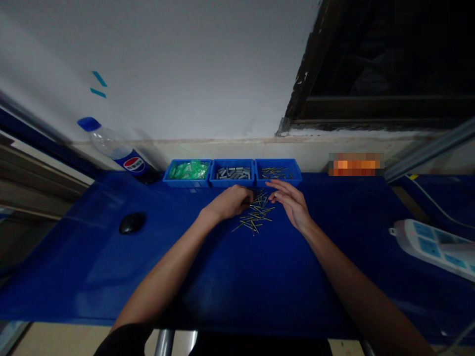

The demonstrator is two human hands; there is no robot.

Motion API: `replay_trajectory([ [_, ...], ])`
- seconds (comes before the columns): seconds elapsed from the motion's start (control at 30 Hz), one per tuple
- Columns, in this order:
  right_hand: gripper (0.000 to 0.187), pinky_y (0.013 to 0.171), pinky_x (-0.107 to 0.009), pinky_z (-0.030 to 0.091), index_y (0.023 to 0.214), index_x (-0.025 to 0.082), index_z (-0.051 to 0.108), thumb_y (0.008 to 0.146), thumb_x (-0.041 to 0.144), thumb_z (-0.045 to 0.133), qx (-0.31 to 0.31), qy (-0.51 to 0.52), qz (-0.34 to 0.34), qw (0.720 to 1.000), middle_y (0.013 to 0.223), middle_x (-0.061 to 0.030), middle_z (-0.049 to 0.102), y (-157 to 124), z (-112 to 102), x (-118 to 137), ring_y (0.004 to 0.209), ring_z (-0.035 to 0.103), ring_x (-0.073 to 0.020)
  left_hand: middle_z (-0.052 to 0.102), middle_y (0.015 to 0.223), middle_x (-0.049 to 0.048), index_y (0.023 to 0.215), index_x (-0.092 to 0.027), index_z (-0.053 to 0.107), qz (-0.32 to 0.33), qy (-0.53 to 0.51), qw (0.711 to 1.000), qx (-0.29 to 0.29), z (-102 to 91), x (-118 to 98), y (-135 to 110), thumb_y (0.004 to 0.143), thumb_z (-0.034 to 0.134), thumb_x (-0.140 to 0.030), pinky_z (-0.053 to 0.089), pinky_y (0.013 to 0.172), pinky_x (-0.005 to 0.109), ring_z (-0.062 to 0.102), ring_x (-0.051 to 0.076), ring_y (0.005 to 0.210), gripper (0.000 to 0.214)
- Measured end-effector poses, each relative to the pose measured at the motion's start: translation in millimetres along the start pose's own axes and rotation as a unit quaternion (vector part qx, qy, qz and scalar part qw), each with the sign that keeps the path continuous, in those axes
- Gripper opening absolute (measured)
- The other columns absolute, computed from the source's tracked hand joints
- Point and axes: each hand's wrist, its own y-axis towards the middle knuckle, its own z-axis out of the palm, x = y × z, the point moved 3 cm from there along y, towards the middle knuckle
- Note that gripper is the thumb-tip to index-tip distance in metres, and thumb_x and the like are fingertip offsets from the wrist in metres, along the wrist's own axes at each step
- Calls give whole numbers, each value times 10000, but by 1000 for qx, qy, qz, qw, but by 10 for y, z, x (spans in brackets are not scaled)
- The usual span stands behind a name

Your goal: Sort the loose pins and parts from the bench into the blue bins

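Note:
A loose pile of thin, gold-and-silver metal pins (pixel 256 213) lies on the blue table between my hands. My left hand (pixel 233 200) is at the pile's left edge, its fingers curled in and closed; whatever they may hold is hidden. On the other side, my right hand (pixel 292 201) is open, fingers stretched toward the pile's upper right. Just behind the hands, a blue bin (pixel 278 182) on the right contains more of these pins. The middle bin (pixel 232 183) has short grey metal cylinders (pixel 233 173) in it.
The left bin (pixel 187 183) holds green plastic (pixel 189 170). A cola bottle (pixel 128 155) stands at the back left, with a black computer mouse (pixel 129 223) nearer me. To the right lies a white power strip (pixel 434 244). A pixelated orange patch covers something by the wall.

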Motion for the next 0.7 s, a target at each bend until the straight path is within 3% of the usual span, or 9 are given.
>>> replay_trajectory([
  [0.17,364,767,-384,522,1232,256,742,869,287,741,-1,-7,7,1000,1284,-107,756,-1,8,15,851,698,-211,710,808,17,958,-142,700,4,-51,999,-3,-7,57,-8,797,639,24,446,646,241,636,129,695,240],
  [0.3,349,769,-385,524,1206,246,751,862,303,756,-2,-7,12,1000,1235,-107,774,2,10,22,835,698,-210,728,826,20,997,-152,701,11,-61,997,-38,-63,54,-14,826,639,-3,472,677,250,662,138,714,235],
  [0.53,325,758,-361,539,1195,256,778,880,335,784,16,-39,4,999,1043,-62,813,19,-16,-55,751,689,-179,753,905,32,1003,-154,703,42,-120,983,-136,-206,-124,-8,899,607,-76,521,755,265,696,140,791,162],
  [0.7,298,785,-381,578,1134,272,824,854,373,824,57,-65,21,996,1063,-69,828,3,-21,-78,807,726,-205,756,917,44,980,-148,707,50,-163,974,-150,-228,-226,-5,910,620,-135,543,786,283,696,143,811,113],
])
